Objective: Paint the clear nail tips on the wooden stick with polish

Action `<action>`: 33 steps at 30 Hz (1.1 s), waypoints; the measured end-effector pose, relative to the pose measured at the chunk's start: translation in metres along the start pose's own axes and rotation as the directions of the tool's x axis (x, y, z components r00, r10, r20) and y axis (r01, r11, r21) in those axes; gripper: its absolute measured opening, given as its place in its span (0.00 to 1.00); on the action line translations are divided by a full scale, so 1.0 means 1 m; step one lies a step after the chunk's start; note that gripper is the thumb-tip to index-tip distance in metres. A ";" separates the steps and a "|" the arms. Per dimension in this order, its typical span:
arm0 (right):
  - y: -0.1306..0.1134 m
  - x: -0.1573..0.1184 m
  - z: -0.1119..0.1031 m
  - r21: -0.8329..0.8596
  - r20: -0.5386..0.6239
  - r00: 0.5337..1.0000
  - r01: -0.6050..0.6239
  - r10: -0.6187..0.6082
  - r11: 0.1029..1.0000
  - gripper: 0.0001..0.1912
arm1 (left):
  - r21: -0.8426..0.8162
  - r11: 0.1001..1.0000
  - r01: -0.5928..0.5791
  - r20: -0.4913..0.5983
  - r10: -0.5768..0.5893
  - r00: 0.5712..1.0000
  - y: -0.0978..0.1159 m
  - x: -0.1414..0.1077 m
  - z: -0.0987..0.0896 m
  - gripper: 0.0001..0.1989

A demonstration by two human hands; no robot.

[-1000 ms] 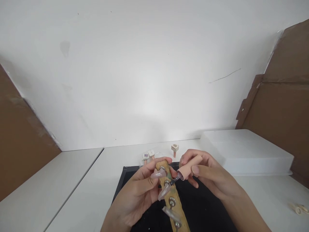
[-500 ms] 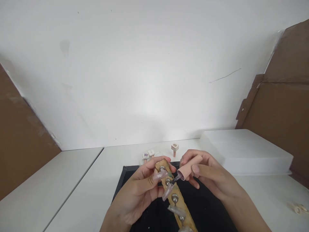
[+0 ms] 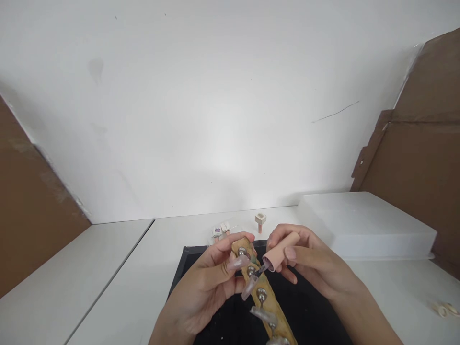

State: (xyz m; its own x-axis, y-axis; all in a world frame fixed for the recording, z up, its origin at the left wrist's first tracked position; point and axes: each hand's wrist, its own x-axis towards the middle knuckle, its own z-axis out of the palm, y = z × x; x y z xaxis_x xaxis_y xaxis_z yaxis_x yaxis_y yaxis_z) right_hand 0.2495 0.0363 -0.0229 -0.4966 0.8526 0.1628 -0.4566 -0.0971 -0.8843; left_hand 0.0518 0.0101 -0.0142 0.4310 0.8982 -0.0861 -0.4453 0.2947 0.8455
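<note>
My left hand (image 3: 212,280) is closed around the upper end of a yellowish nail display stand (image 3: 275,309), a bar set with several round metal holders. Glittery pale false nails sit on the holders, among them one false nail (image 3: 249,288) near the middle and another (image 3: 264,315) lower down. Between the fingers of my right hand (image 3: 312,258) is the pink cap of a nail polish brush (image 3: 282,251). Its bristle end touches or nearly touches the base of the middle nail; the exact contact is too small to make out.
Under my hands lies a black mat (image 3: 230,321) on the white table (image 3: 122,287). Behind it are a small pink-stemmed stamp-like piece (image 3: 260,221) and two similar ones (image 3: 216,233) in clear wrap. A white box (image 3: 366,230) stands at right, with cream rings (image 3: 443,310) in front.
The brush in my right hand has shifted very slightly down and left by the same false nail. My left hand keeps its hold, and the stand has barely moved.
</note>
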 end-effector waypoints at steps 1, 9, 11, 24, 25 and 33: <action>0.000 0.000 0.000 0.005 0.004 1.000 -0.002 0.002 1.000 0.13 | -0.002 1.000 0.001 0.000 -0.001 1.000 0.000 0.000 0.000 0.17; 0.002 0.001 -0.001 0.053 0.025 1.000 -0.020 0.019 0.998 0.13 | 0.002 1.000 -0.012 0.044 0.012 0.999 0.000 -0.001 0.000 0.15; 0.003 0.002 -0.001 0.063 0.030 0.999 -0.025 0.023 0.998 0.13 | 0.002 1.000 -0.013 0.043 0.013 0.999 0.000 -0.001 0.000 0.15; 0.006 0.003 -0.004 0.111 0.051 0.998 -0.048 0.043 0.993 0.12 | -0.010 1.000 -0.014 0.054 0.014 0.998 -0.002 0.000 -0.001 0.14; 0.006 0.003 -0.004 0.113 0.052 0.998 -0.049 0.043 0.992 0.12 | -0.013 1.000 -0.016 0.057 0.017 0.998 -0.002 0.000 -0.001 0.15; 0.006 0.004 -0.006 0.099 0.053 0.998 -0.030 0.024 0.995 0.13 | -0.031 0.999 -0.019 0.055 0.021 0.998 -0.004 0.000 -0.003 0.15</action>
State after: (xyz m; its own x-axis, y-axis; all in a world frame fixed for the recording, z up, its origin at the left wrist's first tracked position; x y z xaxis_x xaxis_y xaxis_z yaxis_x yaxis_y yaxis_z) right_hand 0.2492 0.0416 -0.0300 -0.5460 0.8216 0.1641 -0.5125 -0.1726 -0.8412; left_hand 0.0508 0.0096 -0.0190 0.4644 0.8848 -0.0389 -0.4777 0.2873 0.8302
